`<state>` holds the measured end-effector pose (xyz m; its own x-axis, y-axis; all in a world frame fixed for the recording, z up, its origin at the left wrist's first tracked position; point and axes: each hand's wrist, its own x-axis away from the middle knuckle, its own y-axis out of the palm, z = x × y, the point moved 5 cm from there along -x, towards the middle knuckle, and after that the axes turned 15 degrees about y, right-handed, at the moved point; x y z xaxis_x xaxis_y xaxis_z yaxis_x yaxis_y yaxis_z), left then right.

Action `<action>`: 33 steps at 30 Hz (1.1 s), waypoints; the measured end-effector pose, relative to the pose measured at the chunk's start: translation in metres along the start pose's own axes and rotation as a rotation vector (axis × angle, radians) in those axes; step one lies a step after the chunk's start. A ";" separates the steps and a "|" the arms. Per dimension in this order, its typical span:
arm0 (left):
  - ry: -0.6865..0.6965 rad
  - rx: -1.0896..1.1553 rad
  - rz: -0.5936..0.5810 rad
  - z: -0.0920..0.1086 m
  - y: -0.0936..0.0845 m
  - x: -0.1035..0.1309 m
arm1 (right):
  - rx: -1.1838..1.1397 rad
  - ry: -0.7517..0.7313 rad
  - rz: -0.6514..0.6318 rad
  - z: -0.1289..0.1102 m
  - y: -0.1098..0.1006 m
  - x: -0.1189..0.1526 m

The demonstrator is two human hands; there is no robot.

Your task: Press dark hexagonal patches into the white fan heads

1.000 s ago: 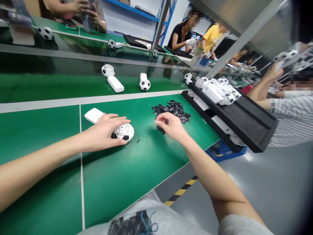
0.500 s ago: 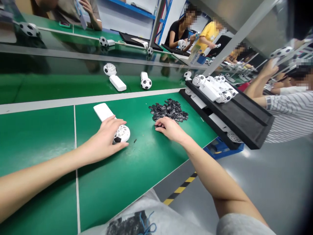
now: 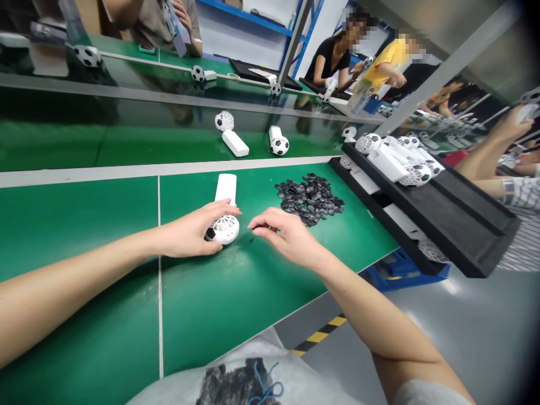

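A white device with a football-patterned round head (image 3: 226, 229) and a white handle lies on the green table. My left hand (image 3: 196, 228) is closed around the left side of that head, thumb below and fingers above. To the right of it, my right hand (image 3: 283, 232) pinches a small black piece (image 3: 255, 228) between thumb and fingertips. A loose pile of black pieces (image 3: 312, 197) lies just beyond my right hand. One tiny dark bit (image 3: 252, 240) rests on the table below my right fingertips.
Two more football-headed devices (image 3: 234, 143) (image 3: 279, 145) lie past the white table edge strip (image 3: 177, 167). Stacked black trays (image 3: 455, 219) holding such devices stand at the right. Several people sit or stand across the line, and a person's arm (image 3: 498, 140) reaches in at the right.
My right hand has moved from the pile towards the device, carrying a black piece. The device has turned, so its handle points more directly away. The whole view has shifted.
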<state>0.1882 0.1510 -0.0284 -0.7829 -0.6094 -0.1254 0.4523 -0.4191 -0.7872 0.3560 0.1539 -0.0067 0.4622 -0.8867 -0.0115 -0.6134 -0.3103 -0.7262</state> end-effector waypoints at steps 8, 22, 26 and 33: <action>0.019 0.019 0.087 -0.001 0.003 -0.002 | -0.063 0.109 -0.120 -0.009 0.009 -0.002; -0.039 0.047 0.228 -0.005 0.008 -0.002 | -0.430 0.220 -0.029 0.001 0.026 -0.009; -0.033 0.063 0.227 -0.004 0.007 -0.003 | -0.579 0.271 -0.124 0.004 0.040 -0.017; -0.082 0.111 0.205 -0.002 0.007 -0.002 | -0.678 0.324 -0.138 0.010 0.047 -0.021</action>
<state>0.1920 0.1507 -0.0348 -0.6346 -0.7401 -0.2224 0.6458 -0.3497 -0.6787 0.3243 0.1614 -0.0477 0.4165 -0.8484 0.3266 -0.8710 -0.4754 -0.1242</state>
